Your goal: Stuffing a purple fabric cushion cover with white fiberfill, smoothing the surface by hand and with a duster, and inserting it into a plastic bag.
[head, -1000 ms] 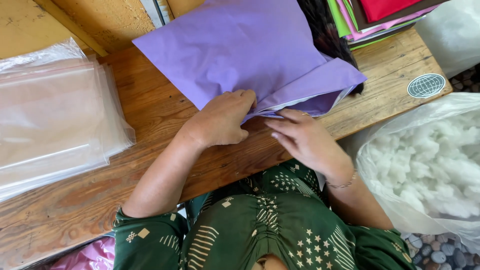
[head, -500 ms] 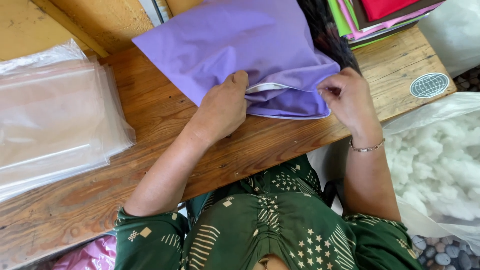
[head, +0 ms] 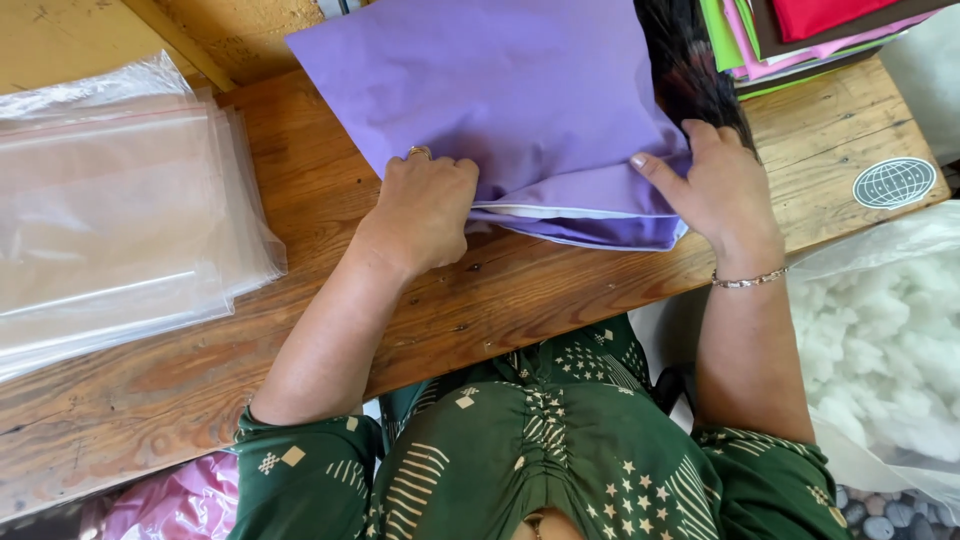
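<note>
Purple cushion cover [head: 510, 100] is lying flatter on the counter [head: 300, 330] than before; left hand [head: 425, 205] and right hand [head: 715, 185] are pinching its open edge, fingertips hidden inside

Worn wooden plank table [head: 250, 400], knots and grain showing; ochre plastered wall [head: 60, 40] behind, diagonal wooden beam [head: 175, 35] against it; pebbled floor [head: 890, 520] bottom right; soft daylight

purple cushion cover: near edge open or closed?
Open. The purple cushion cover gapes along its near edge between the left hand and right hand, showing a white strip inside.
</note>
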